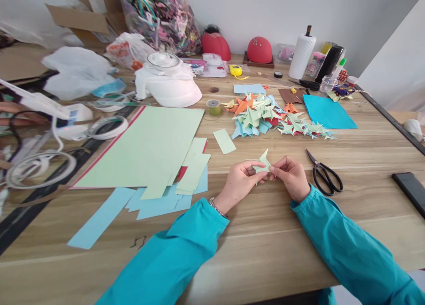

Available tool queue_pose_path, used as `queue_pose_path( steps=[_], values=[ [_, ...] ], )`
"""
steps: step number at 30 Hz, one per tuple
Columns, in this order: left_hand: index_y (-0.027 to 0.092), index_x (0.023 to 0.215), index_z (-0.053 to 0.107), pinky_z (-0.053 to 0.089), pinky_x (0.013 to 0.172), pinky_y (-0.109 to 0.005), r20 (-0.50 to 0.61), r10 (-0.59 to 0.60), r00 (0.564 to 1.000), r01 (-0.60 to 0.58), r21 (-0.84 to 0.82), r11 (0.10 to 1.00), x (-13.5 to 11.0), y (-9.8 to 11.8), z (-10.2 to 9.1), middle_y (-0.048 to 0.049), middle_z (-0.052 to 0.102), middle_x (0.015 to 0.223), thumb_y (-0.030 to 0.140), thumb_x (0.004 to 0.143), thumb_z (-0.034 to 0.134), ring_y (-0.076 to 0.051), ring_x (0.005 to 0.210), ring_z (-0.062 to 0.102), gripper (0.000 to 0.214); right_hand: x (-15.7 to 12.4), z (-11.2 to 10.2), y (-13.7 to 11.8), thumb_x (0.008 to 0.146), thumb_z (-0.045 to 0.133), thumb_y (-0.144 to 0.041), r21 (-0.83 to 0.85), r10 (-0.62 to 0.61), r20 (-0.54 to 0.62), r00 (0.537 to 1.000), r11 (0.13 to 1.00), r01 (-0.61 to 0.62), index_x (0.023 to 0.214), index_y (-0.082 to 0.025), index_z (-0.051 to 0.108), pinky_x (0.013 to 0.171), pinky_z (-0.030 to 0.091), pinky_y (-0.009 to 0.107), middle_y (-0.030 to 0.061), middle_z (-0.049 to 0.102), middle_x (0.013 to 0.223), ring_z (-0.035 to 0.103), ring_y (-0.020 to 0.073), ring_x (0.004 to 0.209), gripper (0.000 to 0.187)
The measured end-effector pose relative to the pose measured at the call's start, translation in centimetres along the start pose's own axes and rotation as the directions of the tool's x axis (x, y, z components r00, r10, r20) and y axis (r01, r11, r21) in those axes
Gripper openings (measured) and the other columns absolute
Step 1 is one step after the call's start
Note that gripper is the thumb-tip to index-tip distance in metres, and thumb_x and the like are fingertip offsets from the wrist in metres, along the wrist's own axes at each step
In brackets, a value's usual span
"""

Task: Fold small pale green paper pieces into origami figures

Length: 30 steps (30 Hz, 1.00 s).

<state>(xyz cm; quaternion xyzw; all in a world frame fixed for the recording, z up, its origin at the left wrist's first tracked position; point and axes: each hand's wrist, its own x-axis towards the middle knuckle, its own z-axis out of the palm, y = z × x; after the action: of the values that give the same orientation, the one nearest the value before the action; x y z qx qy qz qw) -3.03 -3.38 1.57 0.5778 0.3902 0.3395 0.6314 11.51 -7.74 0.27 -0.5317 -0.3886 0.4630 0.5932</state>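
My left hand [239,179] and my right hand [291,177] meet over the wooden table [265,243], both pinching a small folded light-green paper piece [264,162] whose point sticks up between the fingers. Both arms wear teal sleeves. A pile of folded paper shapes [265,114] in green, orange, blue and red lies just beyond the hands. Black scissors [323,174] lie right of my right hand. A small green paper strip [224,140] lies ahead of my left hand.
Large light-green sheets [146,145] and light-blue strips [133,205] lie at left. A teal sheet [327,112] sits at back right, a black phone [411,191] at the right edge. Tape rolls [108,127], a paper-towel roll [301,55], a white bowl-like object [172,88] and clutter fill the back.
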Motion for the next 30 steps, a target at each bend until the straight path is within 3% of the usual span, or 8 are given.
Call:
queue_pose_path(
  steps=[13, 21, 30],
  values=[
    [0.013, 0.087, 0.065, 0.055, 0.062, -0.028, 0.062, -0.027, 0.998, 0.033, -0.097, 0.995, 0.20, 0.00, -0.14, -0.0034, 0.069, 0.062, 0.029, 0.067, 0.072, -0.017, 0.061, 0.067, 0.027, 0.04, -0.16, 0.11, 0.058, 0.078, -0.041, -0.001, 0.004, 0.009, 1.000, 1.000, -0.004, 0.062, -0.019, 0.053, 0.050, 0.049, 0.027, -0.0013, 0.064, 0.049, 0.060, 0.0141, 0.048, 0.034],
    [0.013, 0.088, 0.067, 0.054, 0.062, -0.028, 0.022, -0.013, 1.000, 0.014, -0.033, 0.999, 0.03, 0.03, -0.09, -0.0023, 0.067, 0.058, 0.026, 0.068, 0.070, -0.017, 0.060, 0.066, 0.024, -0.12, -0.06, 0.18, 0.054, 0.081, -0.036, 0.001, 0.019, 0.039, 0.999, 1.000, -0.019, 0.071, -0.018, 0.056, 0.055, 0.054, 0.029, 0.0002, 0.068, 0.061, 0.065, 0.0155, 0.054, 0.035],
    [0.011, 0.091, 0.066, 0.054, 0.067, -0.030, 0.114, -0.032, 0.993, 0.045, -0.112, 0.993, 0.27, -0.08, -0.45, -0.0058, 0.070, 0.068, 0.028, 0.068, 0.071, -0.017, 0.063, 0.067, 0.029, 0.17, -0.31, 0.18, 0.054, 0.082, -0.032, 0.089, 0.065, 0.088, 0.994, 0.993, -0.072, 0.072, -0.017, 0.058, 0.052, 0.052, 0.027, -0.0015, 0.067, 0.055, 0.063, 0.0137, 0.050, 0.034]
  ],
)
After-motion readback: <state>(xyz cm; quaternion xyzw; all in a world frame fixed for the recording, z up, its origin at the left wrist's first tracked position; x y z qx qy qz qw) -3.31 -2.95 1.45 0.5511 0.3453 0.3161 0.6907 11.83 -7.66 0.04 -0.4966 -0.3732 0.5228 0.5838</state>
